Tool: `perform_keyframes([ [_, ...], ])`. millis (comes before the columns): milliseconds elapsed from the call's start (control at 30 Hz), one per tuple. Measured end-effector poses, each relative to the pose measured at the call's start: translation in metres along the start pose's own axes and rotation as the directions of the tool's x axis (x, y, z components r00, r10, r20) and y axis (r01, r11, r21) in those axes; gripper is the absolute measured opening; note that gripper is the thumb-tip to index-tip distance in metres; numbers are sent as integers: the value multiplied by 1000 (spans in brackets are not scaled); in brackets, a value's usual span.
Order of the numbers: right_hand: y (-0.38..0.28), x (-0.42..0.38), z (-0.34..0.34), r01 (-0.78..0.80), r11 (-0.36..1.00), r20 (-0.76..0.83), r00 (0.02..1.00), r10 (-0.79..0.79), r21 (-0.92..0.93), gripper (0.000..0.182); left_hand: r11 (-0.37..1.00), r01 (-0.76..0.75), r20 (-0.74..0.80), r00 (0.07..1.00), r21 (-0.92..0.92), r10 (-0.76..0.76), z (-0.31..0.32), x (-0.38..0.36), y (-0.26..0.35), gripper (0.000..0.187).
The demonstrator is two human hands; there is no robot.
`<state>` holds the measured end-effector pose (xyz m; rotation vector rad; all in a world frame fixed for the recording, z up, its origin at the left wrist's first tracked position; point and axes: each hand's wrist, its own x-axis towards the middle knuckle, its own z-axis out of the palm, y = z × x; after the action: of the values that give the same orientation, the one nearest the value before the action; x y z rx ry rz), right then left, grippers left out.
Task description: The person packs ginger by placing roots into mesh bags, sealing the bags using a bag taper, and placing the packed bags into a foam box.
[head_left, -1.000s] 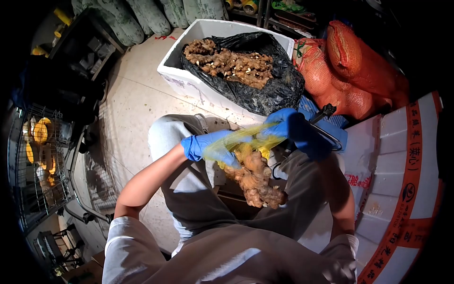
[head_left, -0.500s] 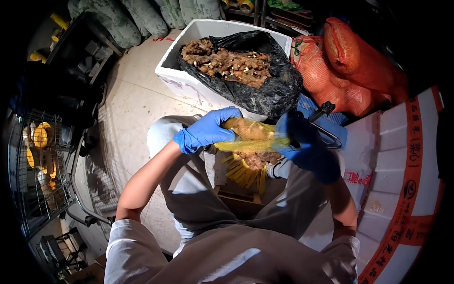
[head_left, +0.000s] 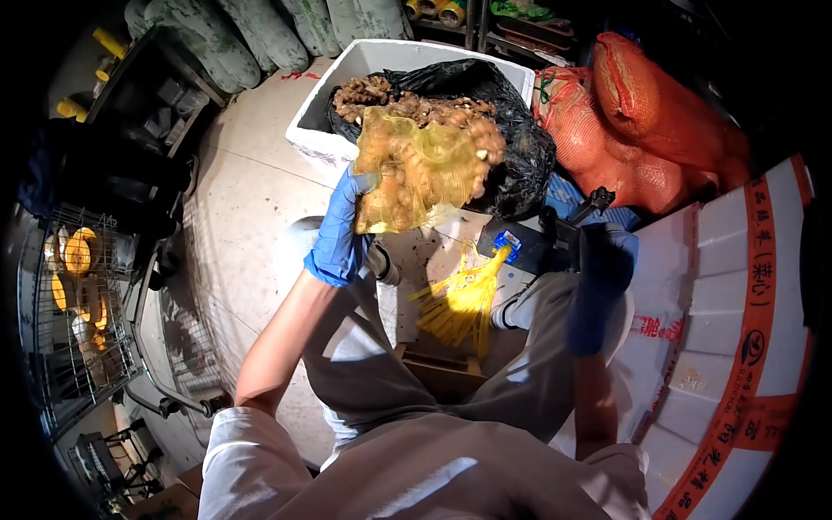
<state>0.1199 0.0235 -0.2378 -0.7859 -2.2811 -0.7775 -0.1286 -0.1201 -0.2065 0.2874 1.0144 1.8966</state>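
My left hand (head_left: 341, 230), in a blue glove, grips a yellow mesh bag (head_left: 403, 186) by its left side. Knobbly ginger root fills the bag, which hangs raised in front of a white foam box (head_left: 321, 139). In that box, more ginger (head_left: 368, 94) lies on a black plastic bag (head_left: 524, 143). My right hand (head_left: 602, 286), also gloved, is in deep shadow above my right knee, close to a dark metal device with a black knob (head_left: 596, 201); its fingers cannot be made out. Between my feet a bundle of yellow mesh strips (head_left: 464, 299) hangs from a blue clip (head_left: 507, 245).
Orange net sacks (head_left: 641, 139) are piled at the back right. White foam boxes with red tape (head_left: 737, 347) stand along my right side. At left is a wire cart (head_left: 82, 303) with yellow produce. Several large pale green gourds (head_left: 251, 39) lean at the back.
My left hand has lifted the mesh bag of ginger up and forward, over the box's near side. My right hand has let go of the bag and drawn back to the right.
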Motion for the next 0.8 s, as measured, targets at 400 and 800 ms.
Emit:
perform_keyframes([
  [400,-134,41,-14,-578,-146,555,635,538,803,20,931,-18,-72,997,-366,-9,4,0,-71,37],
  [800,-92,7,-24,-430,-482,606,736,303,764,10,883,248,25,965,-399,-261,-29,-16,-62,38],
])
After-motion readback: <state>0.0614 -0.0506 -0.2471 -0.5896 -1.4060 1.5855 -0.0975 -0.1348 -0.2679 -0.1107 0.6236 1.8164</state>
